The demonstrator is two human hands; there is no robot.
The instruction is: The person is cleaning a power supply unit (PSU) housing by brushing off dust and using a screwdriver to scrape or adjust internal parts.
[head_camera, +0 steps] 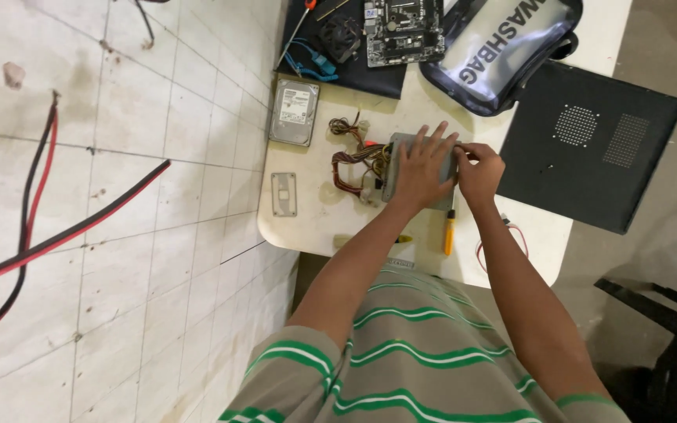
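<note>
My left hand [423, 166] lies flat on top of a grey metal power supply box [395, 168] in the middle of the white table [307, 223], fingers spread. At the box's right edge my right hand [479, 171] has its fingers pinched; what it grips is too small to tell. A bundle of coloured wires [352, 166] comes out of the box on its left. A yellow-handled screwdriver [449, 233] lies on the table just below the box.
A hard drive [294, 112] and a small grey plate [284, 194] lie at the table's left. A motherboard [403, 31], a fan [340, 37], a transparent wash bag [501, 48] and a black case panel [589, 145] sit further off. Red and black cables [41, 235] cross the tiled floor.
</note>
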